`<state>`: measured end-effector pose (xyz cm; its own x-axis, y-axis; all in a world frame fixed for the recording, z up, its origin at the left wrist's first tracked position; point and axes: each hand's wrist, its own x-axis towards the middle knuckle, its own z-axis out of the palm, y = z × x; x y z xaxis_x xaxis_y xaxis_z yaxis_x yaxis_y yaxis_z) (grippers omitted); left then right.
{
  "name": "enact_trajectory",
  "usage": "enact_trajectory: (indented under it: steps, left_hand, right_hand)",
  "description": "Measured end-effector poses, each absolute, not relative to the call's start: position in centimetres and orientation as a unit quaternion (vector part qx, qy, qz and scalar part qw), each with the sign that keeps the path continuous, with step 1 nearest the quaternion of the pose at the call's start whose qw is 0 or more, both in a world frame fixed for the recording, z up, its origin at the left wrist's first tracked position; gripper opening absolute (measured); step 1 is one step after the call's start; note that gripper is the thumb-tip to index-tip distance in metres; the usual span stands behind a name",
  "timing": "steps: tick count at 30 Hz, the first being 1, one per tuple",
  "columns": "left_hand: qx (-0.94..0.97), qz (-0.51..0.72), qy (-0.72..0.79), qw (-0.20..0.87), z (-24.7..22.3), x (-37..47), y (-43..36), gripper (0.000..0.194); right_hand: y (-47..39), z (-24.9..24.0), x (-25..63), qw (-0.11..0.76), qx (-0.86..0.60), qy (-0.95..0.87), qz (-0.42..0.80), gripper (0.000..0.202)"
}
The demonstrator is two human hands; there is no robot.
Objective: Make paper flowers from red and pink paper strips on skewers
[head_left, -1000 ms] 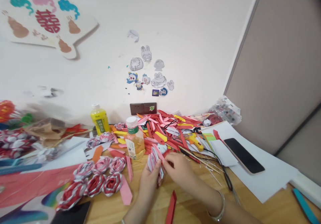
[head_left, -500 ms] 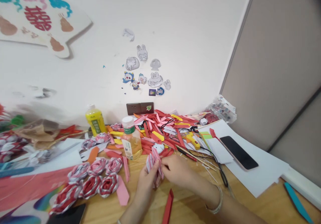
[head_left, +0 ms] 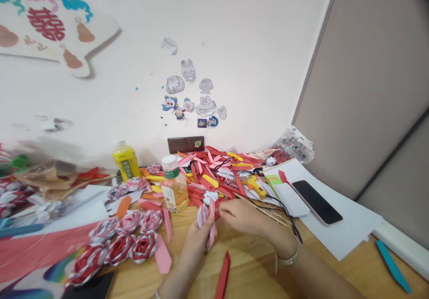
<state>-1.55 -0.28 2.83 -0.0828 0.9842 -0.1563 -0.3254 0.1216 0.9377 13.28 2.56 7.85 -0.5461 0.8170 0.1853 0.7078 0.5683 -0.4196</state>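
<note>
My left hand point(head_left: 200, 234) is closed around a pink-and-white folded paper piece point(head_left: 211, 221), its layered strips standing upright between thumb and fingers. My right hand point(head_left: 239, 216) is just to the right of it, fingers curled together in a pinch; anything between the fingertips is hidden. A red folded paper strip point(head_left: 223, 274) lies on the wood below the hands. Left of my left hand sit several finished paper roses, among them a red-and-white rose point(head_left: 144, 246) and a pink-and-white rose point(head_left: 150, 221), beside a pink paper strip point(head_left: 163, 255).
Behind the hands lies a heap of red, pink and yellow paper strips point(head_left: 217, 169). A drink bottle point(head_left: 174, 187) and a yellow bottle point(head_left: 127, 161) stand at its left. To the right are a yellow glue gun point(head_left: 256, 187), a phone point(head_left: 317, 201) and white paper point(head_left: 351, 227).
My right hand has drawn slightly away to the right from the folded paper. The paper in my left hand has turned a little, its front pink strip now more upright.
</note>
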Motion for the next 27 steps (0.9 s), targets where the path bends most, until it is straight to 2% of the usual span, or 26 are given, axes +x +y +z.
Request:
enact_trajectory:
  steps: [2,6,12,19,27]
  left_hand:
    - [0.375,0.540,0.461,0.596,2.7,-1.5,-0.3,0.044]
    - [0.412,0.503,0.436,0.622,2.2,-1.2,-0.2,0.049]
    - [0.441,0.471,0.420,0.638,1.6,-1.3,-0.3,0.050]
    - [0.458,0.472,0.425,0.622,1.1,-1.4,0.0,0.053]
    - [0.473,0.480,0.421,0.607,1.1,-1.3,0.0,0.051]
  right_hand:
    - [3.3,7.6,13.7,0.228,-0.448,-0.842,0.197,0.018]
    - [4.0,6.3,13.5,0.328,-0.385,-0.776,0.377,0.023]
    - [4.1,5.6,12.7,0.390,-0.321,-0.703,0.501,0.032]
    - [4.1,5.2,12.3,0.388,-0.299,-0.679,0.547,0.039]
    - [4.2,4.9,12.2,0.386,-0.328,-0.689,0.518,0.035]
